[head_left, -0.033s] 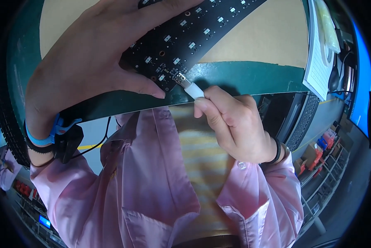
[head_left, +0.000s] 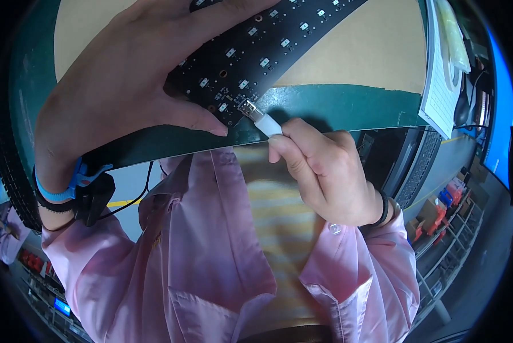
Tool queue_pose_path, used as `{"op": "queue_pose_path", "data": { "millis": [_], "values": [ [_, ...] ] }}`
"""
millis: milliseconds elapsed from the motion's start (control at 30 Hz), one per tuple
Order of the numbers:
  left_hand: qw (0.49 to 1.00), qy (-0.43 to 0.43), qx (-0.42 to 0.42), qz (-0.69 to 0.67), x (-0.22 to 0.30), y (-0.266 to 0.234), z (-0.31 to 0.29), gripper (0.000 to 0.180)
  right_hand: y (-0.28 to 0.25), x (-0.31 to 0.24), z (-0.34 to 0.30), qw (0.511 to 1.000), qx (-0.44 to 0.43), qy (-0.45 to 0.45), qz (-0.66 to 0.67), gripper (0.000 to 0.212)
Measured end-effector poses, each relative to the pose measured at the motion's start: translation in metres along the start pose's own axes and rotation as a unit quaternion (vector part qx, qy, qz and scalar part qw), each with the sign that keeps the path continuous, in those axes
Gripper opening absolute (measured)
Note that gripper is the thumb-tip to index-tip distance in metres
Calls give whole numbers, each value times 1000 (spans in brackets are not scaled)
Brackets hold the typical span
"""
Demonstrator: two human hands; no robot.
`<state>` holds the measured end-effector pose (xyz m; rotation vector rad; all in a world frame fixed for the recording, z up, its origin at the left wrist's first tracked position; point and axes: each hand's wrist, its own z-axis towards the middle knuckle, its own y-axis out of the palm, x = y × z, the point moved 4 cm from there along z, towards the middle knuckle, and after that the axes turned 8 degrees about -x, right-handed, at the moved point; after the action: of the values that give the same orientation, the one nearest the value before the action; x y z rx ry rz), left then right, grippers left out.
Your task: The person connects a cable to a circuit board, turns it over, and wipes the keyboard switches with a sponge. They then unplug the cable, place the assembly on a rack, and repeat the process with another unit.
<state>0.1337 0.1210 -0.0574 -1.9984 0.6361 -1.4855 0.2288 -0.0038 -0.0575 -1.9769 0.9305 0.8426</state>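
A black circuit board (head_left: 264, 62) with rows of small white LEDs lies slanted on the bench. My left hand (head_left: 125, 80) spans its left side, holding it with the thumb along the near end and a finger across the top; the other fingertips are out of view. My right hand (head_left: 325, 166) pinches a white USB plug (head_left: 269, 125) between thumb and fingers. The plug's metal end meets the board's near corner; how deep it sits in the port I cannot tell. Its cable is hidden by my hand.
Beneath the board is a tan sheet (head_left: 353, 57) on a green bench mat (head_left: 336, 106). Papers (head_left: 439, 97) hang over the bench's right edge, beside a monitor (head_left: 498, 114). A dark equipment case (head_left: 388, 160) stands below that edge. Shelves with red bins (head_left: 433, 220) are farther right.
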Motion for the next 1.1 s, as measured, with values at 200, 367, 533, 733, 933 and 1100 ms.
{"op": "queue_pose_path", "data": {
  "millis": [200,367,533,733,933,1100],
  "values": [
    [1000,-3,-12,16,-7,2,-4,93,-5,0,4,999,-33,13,-17,14],
    [999,-4,-23,29,-3,2,-5,94,-6,0,6,998,-39,9,39,16],
    [999,-7,-33,43,-5,2,-7,94,-9,1,8,997,-61,5,47,13],
    [997,-8,-44,58,-9,3,-11,95,-10,0,7,998,-59,-1,31,14],
    [996,-16,-54,73,-6,3,-9,96,-10,1,8,996,-50,22,71,19],
    [995,-16,-60,83,-18,3,-13,97,-9,4,10,997,-41,24,54,20]
  ]
}}
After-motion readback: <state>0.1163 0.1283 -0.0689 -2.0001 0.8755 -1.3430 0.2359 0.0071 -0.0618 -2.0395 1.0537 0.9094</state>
